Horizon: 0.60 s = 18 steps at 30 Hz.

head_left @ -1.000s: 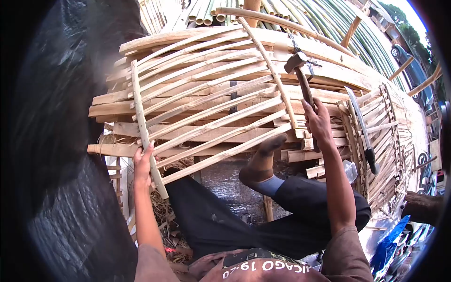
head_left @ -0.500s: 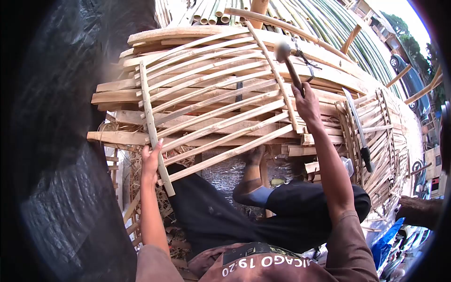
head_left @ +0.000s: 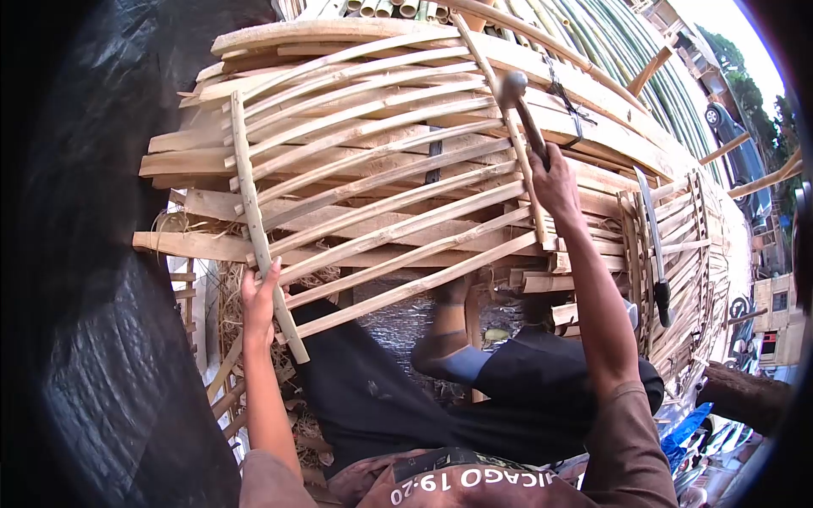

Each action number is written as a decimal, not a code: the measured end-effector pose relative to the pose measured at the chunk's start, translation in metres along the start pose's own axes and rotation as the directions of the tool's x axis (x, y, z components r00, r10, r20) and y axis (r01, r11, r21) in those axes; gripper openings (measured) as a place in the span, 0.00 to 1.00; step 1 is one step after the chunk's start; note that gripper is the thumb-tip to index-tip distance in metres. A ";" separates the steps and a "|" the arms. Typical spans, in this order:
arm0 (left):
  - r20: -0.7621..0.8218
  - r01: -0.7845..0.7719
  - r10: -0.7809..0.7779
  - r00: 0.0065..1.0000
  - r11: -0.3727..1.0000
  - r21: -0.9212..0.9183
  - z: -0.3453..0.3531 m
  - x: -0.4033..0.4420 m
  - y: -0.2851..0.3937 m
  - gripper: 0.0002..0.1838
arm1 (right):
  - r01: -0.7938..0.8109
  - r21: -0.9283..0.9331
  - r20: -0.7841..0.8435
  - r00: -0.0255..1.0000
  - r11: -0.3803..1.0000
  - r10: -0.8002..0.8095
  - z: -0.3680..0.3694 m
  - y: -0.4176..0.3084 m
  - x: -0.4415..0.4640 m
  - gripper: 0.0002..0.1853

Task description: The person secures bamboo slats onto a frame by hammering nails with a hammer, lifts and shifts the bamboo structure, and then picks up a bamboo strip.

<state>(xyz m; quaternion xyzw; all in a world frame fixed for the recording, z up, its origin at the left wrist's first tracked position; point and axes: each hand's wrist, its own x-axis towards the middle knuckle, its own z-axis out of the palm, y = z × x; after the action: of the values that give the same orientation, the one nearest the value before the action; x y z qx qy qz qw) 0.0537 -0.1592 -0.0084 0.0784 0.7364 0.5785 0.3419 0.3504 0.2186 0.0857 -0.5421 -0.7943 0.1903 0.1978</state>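
At far left, black sheeting (head_left: 127, 296) hangs in folds. Next to it, the person's left hand (head_left: 261, 300) holds the lower part of the left rail (head_left: 248, 190) of a slatted frame (head_left: 398, 227), thumb on top, fingers mostly hidden behind. The frame, a ladder of pale, bowed strips, slants across stacked planks (head_left: 190, 245), its near corner above a dark trouser leg (head_left: 356, 381). It looks light and stiff with some spring, dry rather than slippery; the thin strips could crack at their ends, so the rails seem the better place to take hold. Below the frame is a foot (head_left: 447, 320), partly hidden. At the frame's right rail (head_left: 523, 173), the right hand (head_left: 555, 182) wraps tightly around the handle of a hammer (head_left: 529, 125), which is probably heaviest at its head. Farther right are a long blade (head_left: 650, 229) with a black handle and a bundle of split strips (head_left: 690, 271).

Compared with a second ago, the hammer head is nearer the right rail and now overlaps it in view; whether they touch, I cannot tell. The foot, then raised beside the frame's near right corner, is now lower.
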 end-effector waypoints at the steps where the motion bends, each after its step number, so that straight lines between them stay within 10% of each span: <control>1: 0.019 -0.043 0.044 0.999 0.999 -0.030 0.000 0.000 -0.001 0.28 | 0.003 0.007 -0.019 1.000 1.000 -0.002 -0.006 -0.005 -0.001 0.18; 18: -0.011 -0.010 0.010 1.000 0.998 -0.068 0.004 0.004 -0.004 0.30 | -0.017 0.024 -0.096 0.995 1.000 0.019 -0.008 -0.010 -0.003 0.20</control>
<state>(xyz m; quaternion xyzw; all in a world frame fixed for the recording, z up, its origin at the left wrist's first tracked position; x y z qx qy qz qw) 0.0542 -0.1554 -0.0145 0.0675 0.7177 0.6053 0.3376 0.3478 0.2130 0.0971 -0.5554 -0.7766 0.1751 0.2404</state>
